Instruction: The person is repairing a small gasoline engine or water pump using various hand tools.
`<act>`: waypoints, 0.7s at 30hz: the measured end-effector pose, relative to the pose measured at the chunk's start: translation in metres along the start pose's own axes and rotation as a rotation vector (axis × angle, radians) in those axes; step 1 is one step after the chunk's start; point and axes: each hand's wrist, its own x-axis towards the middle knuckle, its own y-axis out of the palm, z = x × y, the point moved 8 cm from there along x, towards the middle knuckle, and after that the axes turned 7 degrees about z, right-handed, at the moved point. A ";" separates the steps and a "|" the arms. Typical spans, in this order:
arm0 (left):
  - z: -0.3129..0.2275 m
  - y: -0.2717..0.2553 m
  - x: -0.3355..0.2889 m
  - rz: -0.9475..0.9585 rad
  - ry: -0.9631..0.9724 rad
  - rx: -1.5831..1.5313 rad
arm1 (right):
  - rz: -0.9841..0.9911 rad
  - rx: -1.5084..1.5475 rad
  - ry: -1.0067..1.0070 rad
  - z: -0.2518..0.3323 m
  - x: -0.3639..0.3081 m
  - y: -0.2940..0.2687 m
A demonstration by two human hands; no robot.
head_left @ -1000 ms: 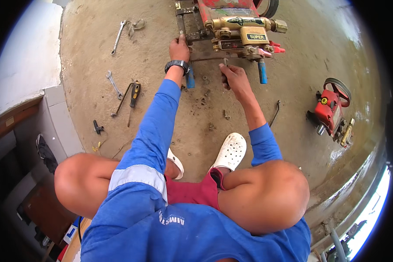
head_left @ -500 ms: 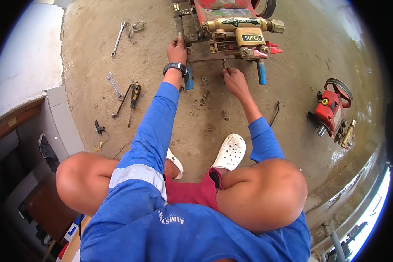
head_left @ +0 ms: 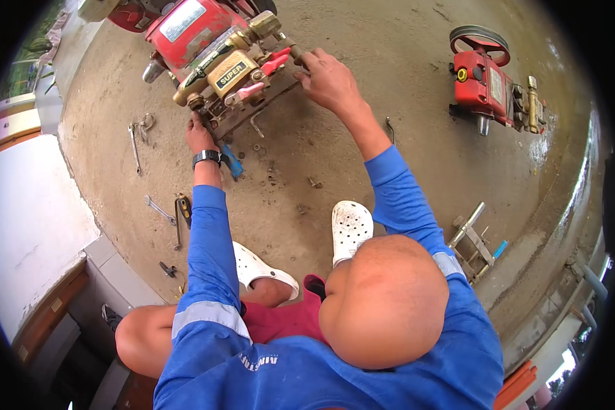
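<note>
Pump (head_left: pixel 227 72) between left grip (head_left: pixel 201 135), right grip (head_left: pixel 331 82)

A rough brown floor (head_left: pixel 403 82) shows wet, shiny patches (head_left: pixel 540 154) toward its right edge. A white wall (head_left: pixel 34 205) runs along its left edge; grey tiles (head_left: pixel 116 266) and a brown wooden strip (head_left: pixel 51 311) lie off its lower left corner. Blurred greenery (head_left: pixel 39 46) shows beyond the upper left corner, bright daylight (head_left: pixel 564 365) beyond the lower right.

Brown floor (head_left: pixel 417 171) — supports red pump (head_left: pixel 480 92) at right; metal frame (head_left: pixel 469 224), lower right; two wrenches (head_left: pixel 135 149) and one screwdriver (head_left: pixel 184 208), left — small loose parts (head_left: pixel 314 182), centre.
</note>
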 end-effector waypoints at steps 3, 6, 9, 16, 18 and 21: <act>0.014 -0.002 0.008 0.065 -0.037 0.061 | 0.048 -0.230 -0.225 -0.002 0.040 0.012; 0.014 -0.005 0.008 0.049 -0.027 0.099 | 0.302 -0.374 -0.234 0.009 0.055 0.028; 0.005 -0.012 0.015 0.082 0.009 0.149 | 0.430 -0.600 -0.272 0.023 0.060 0.034; -0.020 0.035 -0.017 0.114 -0.009 0.232 | 0.170 -0.771 -0.357 0.016 0.055 0.042; -0.024 0.040 -0.023 0.076 -0.043 0.229 | 0.124 -0.725 -0.384 0.014 0.057 0.041; -0.019 0.047 -0.027 0.111 -0.036 0.204 | 0.074 -0.688 -0.397 0.007 0.057 0.043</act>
